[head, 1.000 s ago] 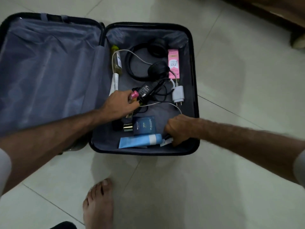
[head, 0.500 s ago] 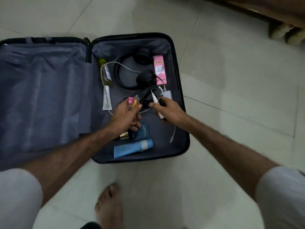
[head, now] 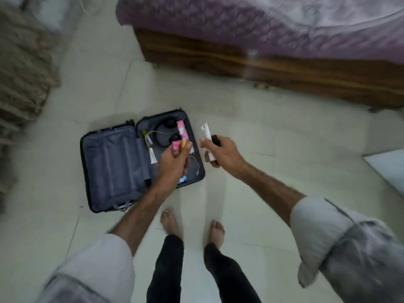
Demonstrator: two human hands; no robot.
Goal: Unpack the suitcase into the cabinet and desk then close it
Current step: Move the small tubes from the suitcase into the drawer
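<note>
Both hands risen out of case since earlier frame. Left hand [head: 175,159] grips small pink tube [head: 175,146] plus gold-capped stick; right hand [head: 223,153] grips white tube [head: 206,131] and dark stick. Below them, open black hard-shell suitcase [head: 113,167] flat on pale tiled floor [head: 273,149], black headphones [head: 166,133] and pink box inside. Beyond, wooden bed frame [head: 262,68].

The open black hard-shell suitcase [head: 87,171] is lined with matt grey cloth. It lies on a smooth, faintly glossy pale tiled floor [head: 284,149]. The brown bed frame [head: 262,68] is polished wood under a purple patterned cloth bedspread [head: 240,25].
</note>
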